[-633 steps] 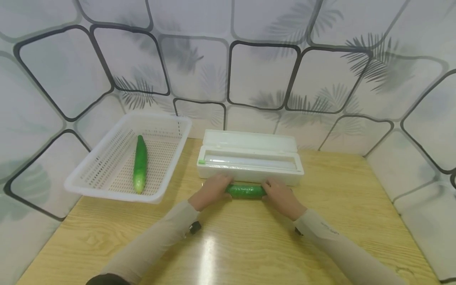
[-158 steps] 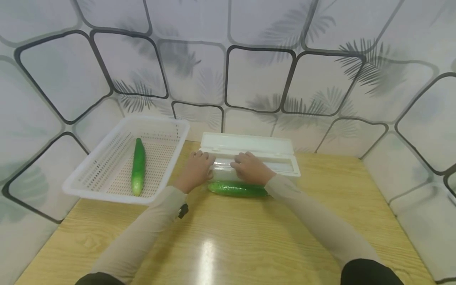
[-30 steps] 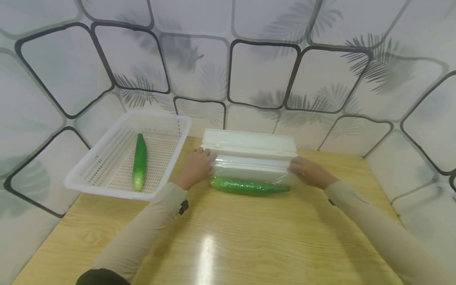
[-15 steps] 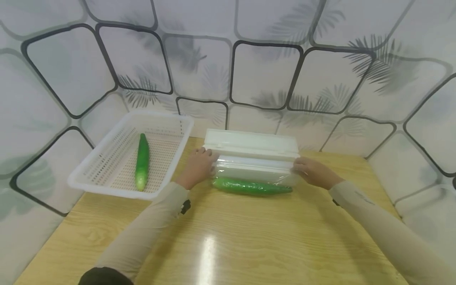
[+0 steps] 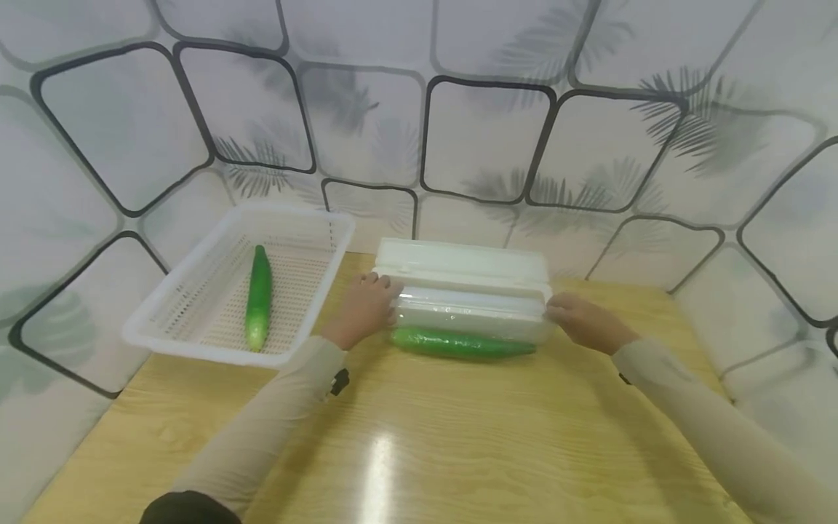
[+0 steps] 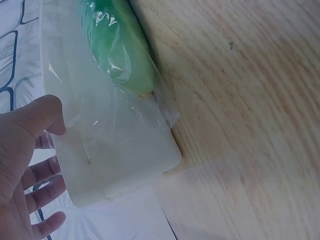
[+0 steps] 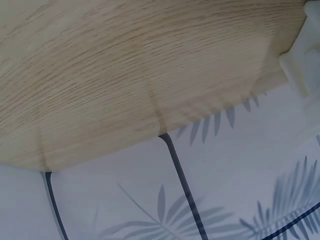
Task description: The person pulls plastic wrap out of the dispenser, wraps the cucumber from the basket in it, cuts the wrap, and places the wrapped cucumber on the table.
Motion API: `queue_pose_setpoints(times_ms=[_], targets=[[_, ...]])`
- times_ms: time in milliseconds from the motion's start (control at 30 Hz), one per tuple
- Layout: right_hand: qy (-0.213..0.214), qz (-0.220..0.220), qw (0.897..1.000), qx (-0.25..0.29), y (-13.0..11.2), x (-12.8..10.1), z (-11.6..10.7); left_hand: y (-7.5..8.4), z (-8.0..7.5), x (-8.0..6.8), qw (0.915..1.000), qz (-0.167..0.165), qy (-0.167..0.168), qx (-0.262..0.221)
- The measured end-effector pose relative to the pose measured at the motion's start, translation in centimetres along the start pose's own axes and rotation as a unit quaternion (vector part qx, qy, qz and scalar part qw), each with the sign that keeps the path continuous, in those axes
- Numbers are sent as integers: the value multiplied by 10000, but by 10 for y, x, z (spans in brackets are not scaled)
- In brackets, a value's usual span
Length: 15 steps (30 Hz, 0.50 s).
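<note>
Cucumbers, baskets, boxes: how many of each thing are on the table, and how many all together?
Cucumbers: 2, one in the basket and one wrapped in film by the box
White basket: 1
White film box: 1
Total: 4

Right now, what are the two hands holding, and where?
Both hold the white wrap dispenser box: the left hand grips its left end, and the right hand is at its right end.

Both forearms stretched forward, left hand and right hand apart, fingers curled.
</note>
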State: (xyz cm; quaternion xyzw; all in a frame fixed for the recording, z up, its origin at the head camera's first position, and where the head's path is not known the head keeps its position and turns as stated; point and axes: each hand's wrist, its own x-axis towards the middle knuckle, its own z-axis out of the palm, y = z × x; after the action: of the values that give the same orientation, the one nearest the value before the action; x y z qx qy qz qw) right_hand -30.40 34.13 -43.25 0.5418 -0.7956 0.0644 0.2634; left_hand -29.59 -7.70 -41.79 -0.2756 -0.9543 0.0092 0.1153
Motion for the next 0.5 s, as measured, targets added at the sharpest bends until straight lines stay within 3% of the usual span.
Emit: queue_pose_setpoints(times_ms=[267,500], targets=[[-14,55,9999,-152,-2,1,-1,-4,3,-1,9999,12,85,86],[87,327,9994,122,-3,-4,0,-4,3,-5,9977,-90,187,-643]])
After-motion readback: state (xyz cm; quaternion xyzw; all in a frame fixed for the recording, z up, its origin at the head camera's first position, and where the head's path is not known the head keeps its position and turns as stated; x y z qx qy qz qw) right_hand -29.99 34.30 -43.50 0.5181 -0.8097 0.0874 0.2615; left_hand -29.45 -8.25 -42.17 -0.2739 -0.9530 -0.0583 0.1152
